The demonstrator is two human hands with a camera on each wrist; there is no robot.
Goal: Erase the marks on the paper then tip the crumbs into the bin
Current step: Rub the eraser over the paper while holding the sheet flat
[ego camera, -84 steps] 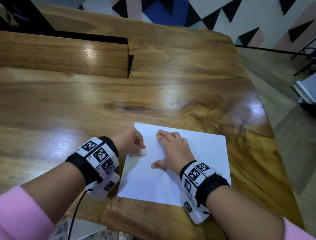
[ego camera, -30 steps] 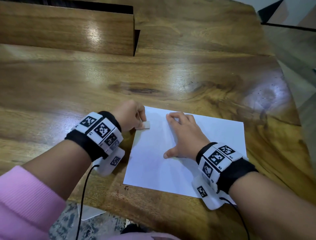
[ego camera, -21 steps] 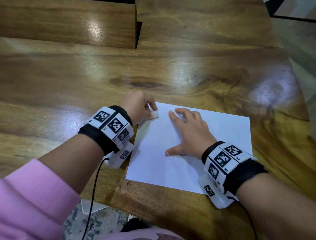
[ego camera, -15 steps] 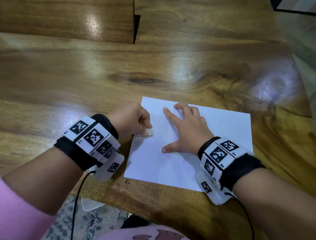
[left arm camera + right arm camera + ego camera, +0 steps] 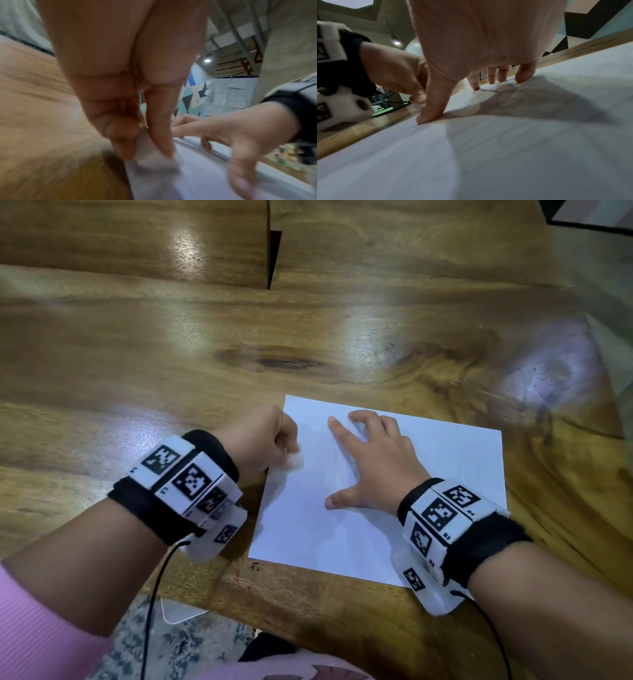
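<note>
Left hand [image 5: 255, 436] slid back toward the sheet's left edge since a moment ago, fingers [image 5: 159, 129] pinching the white eraser [image 5: 296, 462], blurred. Paper [image 5: 442, 494] lies on the wood surface [image 5: 171, 364] near its front edge. Right hand [image 5: 376, 463] spread flat, fingers extended, pressing the sheet.

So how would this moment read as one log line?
left hand: rubbing eraser on paper | right hand: pressing paper flat | bin: unseen
</note>
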